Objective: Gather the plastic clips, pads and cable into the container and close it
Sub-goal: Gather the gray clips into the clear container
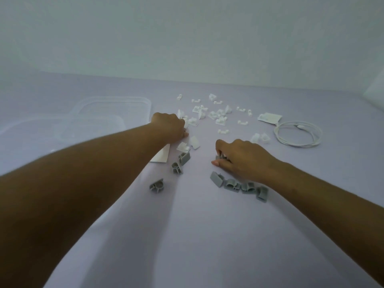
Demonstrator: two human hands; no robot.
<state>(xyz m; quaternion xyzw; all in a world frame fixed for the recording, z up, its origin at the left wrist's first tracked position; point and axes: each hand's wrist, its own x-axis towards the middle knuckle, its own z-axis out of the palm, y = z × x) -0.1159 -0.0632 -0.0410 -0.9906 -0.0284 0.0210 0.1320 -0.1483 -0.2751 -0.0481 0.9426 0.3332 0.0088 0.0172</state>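
Several white clips lie scattered across the middle of the lilac table. Grey clips sit in a row near my right wrist, and others lie between my hands. My left hand is curled over white clips at the pile's left edge. My right hand pinches a grey clip against the table. A white pad and a coiled white cable lie at the right. A clear container and its clear lid rest at the left.
A white sheet is partly hidden under my left forearm. A pale wall rises behind the table's far edge. A white object shows at the right border.
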